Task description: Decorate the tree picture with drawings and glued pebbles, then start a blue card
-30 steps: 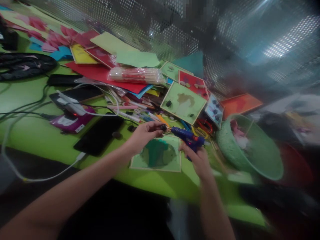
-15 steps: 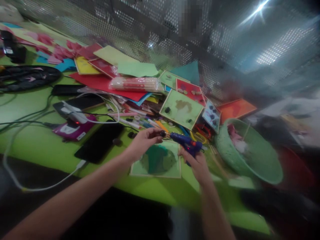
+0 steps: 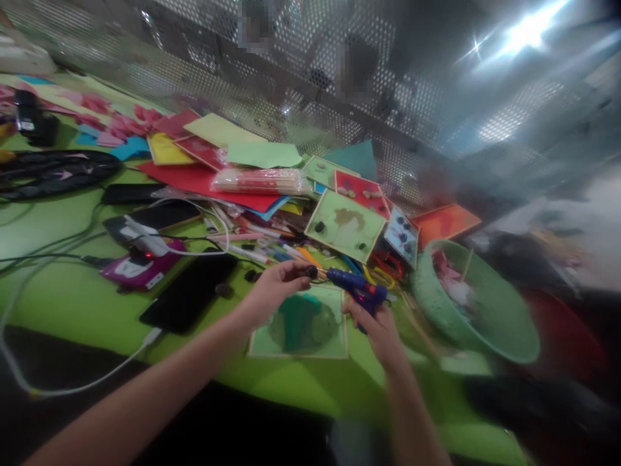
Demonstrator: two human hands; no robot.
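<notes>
My right hand (image 3: 376, 323) grips a blue glue gun (image 3: 358, 289), its nozzle pointing left. My left hand (image 3: 274, 288) pinches a small dark pebble (image 3: 311, 272) right at the nozzle tip. Both hands hover above a green card with a dark green painted patch (image 3: 303, 322) lying on the lime-green table (image 3: 58, 285).
A green plastic bowl (image 3: 490, 327) stands to the right. Behind my hands lie decorated cards (image 3: 345, 224), pens, coloured paper sheets (image 3: 204, 178) and a packet of sticks (image 3: 259, 181). To the left lie a black phone (image 3: 191, 292), a pink device (image 3: 140, 268) and cables. A metal mesh (image 3: 272, 84) closes off the back.
My hands stay together with the glue gun and pebble, drifting slightly down and left in the picture as my head turns. The nozzle and pebble now touch.
</notes>
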